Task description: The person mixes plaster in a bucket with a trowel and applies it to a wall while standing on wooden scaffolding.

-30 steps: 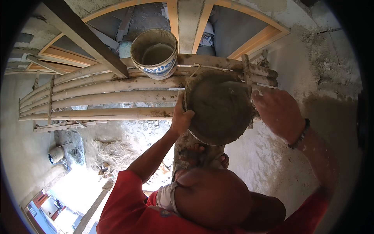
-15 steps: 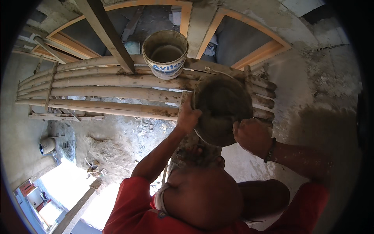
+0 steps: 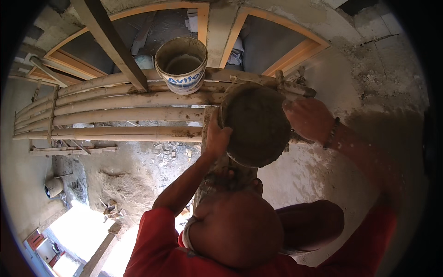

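A round bucket [image 3: 240,160] full of wet grey mortar [image 3: 256,124] stands before me at the bamboo scaffold. My left hand [image 3: 217,139] grips its left rim, thumb lying over the edge. At the upper right of the same bucket is my right hand [image 3: 308,119], closed and slightly blurred, with a dark bracelet at the wrist. Whatever its fingers hold is hidden from view. Left of the mortar, a white bucket [image 3: 184,84] with blue lettering and a dirty inside rests on the poles.
Bamboo poles [image 3: 124,134] run leftward as a platform, and a timber post [image 3: 110,46] slants across them. Wooden window frames [image 3: 295,62] line the far wall. A partly plastered wall [image 3: 341,184] rises on the right. Rubble [image 3: 168,157] lies far below at left.
My right hand has moved up and outward along the bucket's right side, away from the mortar's lower right. My left hand keeps its hold on the rim. The whole view has shifted slightly.
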`<state>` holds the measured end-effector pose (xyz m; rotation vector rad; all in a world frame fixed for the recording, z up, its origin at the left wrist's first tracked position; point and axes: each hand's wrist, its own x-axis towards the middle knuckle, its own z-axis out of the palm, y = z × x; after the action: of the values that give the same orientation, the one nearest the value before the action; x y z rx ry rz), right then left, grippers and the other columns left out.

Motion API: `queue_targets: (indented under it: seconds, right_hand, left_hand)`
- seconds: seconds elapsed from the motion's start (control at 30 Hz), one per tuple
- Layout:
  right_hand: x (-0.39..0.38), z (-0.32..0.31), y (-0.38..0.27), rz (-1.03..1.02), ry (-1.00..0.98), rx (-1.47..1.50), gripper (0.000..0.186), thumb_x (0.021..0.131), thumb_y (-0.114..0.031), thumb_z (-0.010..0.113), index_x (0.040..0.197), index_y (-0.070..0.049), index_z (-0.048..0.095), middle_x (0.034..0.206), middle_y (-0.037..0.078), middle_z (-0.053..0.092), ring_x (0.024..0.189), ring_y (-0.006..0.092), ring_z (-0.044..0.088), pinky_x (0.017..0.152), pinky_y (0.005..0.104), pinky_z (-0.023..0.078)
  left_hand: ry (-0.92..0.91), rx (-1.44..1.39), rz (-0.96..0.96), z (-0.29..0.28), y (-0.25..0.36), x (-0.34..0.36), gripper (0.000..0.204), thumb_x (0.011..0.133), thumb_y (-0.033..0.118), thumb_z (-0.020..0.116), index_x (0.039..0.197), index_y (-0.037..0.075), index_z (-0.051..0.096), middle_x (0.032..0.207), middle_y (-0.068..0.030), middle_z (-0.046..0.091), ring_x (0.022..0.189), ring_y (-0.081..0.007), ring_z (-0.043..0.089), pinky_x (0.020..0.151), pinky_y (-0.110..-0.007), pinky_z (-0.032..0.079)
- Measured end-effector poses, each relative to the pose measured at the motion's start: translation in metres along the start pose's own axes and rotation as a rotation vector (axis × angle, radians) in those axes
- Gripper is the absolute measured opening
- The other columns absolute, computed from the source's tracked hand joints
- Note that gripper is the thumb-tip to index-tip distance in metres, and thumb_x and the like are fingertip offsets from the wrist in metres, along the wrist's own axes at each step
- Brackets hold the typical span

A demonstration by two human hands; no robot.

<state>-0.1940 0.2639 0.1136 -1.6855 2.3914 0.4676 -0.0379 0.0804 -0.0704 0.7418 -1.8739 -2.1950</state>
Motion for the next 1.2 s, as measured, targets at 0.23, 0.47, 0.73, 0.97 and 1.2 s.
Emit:
queue_targets:
  seconds: [0.23,0.47,0.73,0.97,1.2]
  right_hand:
    - [0.025,0.067,-0.003,-0.026,-0.48,0.204,0.019,0.081,-0.011,0.054,0.08,-0.001,0.069,0.083,0.019,0.071,0.08,0.0354,0.07,0.068,0.045,0.056]
    - [-0.027,0.074,-0.027,0.451,-0.673,1.193,0.022,0.08,-0.016,0.062,0.074,0.005,0.06,0.066,0.013,0.063,0.061,0.0228,0.065,0.056,0.0373,0.052]
    - [-0.036,0.046,-0.041,0.636,-0.547,1.398,0.021,0.084,-0.017,0.065,0.088,0.002,0.059,0.07,0.009,0.062,0.058,0.0179,0.062,0.053,0.0336,0.052]
    - [-0.011,0.048,-0.05,0.41,-0.418,0.878,0.024,0.082,-0.019,0.062,0.09,0.004,0.061,0.07,0.021,0.065,0.064,0.0292,0.068,0.058,0.0405,0.056]
    - [-0.047,0.033,-0.078,0.054,-0.093,0.204,0.014,0.083,-0.012,0.059,0.085,0.002,0.063,0.067,0.016,0.063,0.065,0.0286,0.068,0.051,0.0403,0.055]
  left_hand:
    - [0.109,0.027,0.034,0.015,-0.02,-0.028,0.076,0.069,0.003,0.054,0.142,-0.008,0.037,0.133,-0.0269,0.051,0.125,-0.0371,0.049,0.109,-0.04,0.035]
    - [0.105,0.054,0.086,0.016,-0.025,-0.024,0.075,0.069,0.006,0.05,0.141,-0.009,0.037,0.136,-0.0284,0.046,0.128,-0.0397,0.044,0.112,-0.042,0.03]
    - [0.098,0.076,0.052,0.005,-0.021,-0.026,0.074,0.072,0.009,0.052,0.141,-0.009,0.037,0.135,-0.0305,0.047,0.127,-0.0423,0.045,0.11,-0.043,0.032]
    - [0.058,0.087,0.04,0.015,0.009,-0.032,0.074,0.072,0.005,0.053,0.141,-0.012,0.032,0.124,-0.029,0.055,0.115,-0.0378,0.056,0.103,-0.04,0.041]
    - [0.019,0.051,0.056,-0.002,-0.012,-0.025,0.075,0.071,0.007,0.054,0.141,-0.008,0.032,0.126,-0.0279,0.054,0.117,-0.0388,0.053,0.102,-0.042,0.041]
